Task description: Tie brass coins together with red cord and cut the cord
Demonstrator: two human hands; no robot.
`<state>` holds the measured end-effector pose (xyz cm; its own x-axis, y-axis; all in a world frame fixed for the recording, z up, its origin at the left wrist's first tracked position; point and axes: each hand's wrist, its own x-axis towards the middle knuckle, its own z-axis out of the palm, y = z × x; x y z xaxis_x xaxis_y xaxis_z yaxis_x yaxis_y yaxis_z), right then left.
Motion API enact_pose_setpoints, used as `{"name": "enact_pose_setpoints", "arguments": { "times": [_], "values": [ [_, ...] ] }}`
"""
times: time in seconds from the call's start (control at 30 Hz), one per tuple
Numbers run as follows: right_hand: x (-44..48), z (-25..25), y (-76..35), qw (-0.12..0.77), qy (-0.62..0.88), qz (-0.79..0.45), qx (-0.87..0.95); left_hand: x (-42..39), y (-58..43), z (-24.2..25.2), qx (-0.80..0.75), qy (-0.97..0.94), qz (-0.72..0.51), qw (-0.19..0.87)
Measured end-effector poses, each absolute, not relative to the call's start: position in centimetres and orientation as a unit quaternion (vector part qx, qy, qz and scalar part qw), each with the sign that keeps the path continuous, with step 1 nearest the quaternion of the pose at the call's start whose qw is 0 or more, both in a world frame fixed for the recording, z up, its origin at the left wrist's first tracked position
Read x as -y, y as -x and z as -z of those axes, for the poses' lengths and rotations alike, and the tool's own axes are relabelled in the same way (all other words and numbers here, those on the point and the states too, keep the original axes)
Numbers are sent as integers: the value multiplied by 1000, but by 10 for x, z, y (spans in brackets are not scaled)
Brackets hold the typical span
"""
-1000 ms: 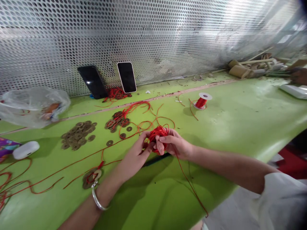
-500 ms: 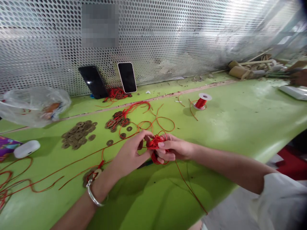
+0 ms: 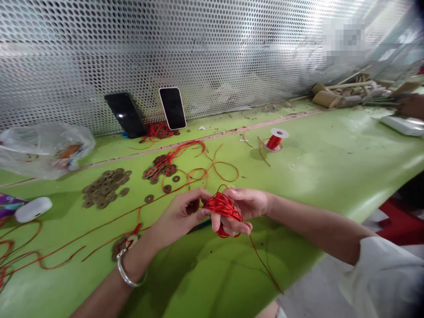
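A bundle of red cord is looped around the fingers of my right hand, above the front of the green table. My left hand pinches at the bundle's left side with thumb and fingertips. One loose end of cord hangs from the bundle down to the right. Beneath my left wrist, partly hidden, lie coins tied with red cord. A long red cord runs across the table behind my left hand. Beyond it are loose coins in a heap and more coins strung with red cord.
A spool of red cord stands right of centre. Two phones, one black and one white-edged, lean on the perforated metal screen. A plastic bag and a white case sit left. Another person's hand is at far right.
The fingers of my right hand have spread, and its thumb has lifted off the cord bundle. The bundle now looks wider. My left hand stays at its left side.
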<state>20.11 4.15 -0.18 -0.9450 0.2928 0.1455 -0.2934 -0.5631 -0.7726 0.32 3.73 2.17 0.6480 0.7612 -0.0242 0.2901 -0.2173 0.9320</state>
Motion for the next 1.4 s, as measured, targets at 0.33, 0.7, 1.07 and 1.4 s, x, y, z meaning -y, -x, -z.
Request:
{"name": "enact_pose_setpoints", "arguments": {
  "times": [0.33,0.7,1.07,1.4],
  "values": [
    [-28,11,-197,111,-151,-914,359,-33,-10,-30,-312,-727,-179,585],
    [-30,-8,-195,324,147,-887,294,-19,-19,-14,-374,-824,-226,361],
    [-50,-9,-197,454,205,-703,508,-12,-23,-13,-327,-932,-126,-90],
    [-42,-5,-196,281,224,-656,664,-25,-7,-47,-320,-920,-213,-82]
  ]
}}
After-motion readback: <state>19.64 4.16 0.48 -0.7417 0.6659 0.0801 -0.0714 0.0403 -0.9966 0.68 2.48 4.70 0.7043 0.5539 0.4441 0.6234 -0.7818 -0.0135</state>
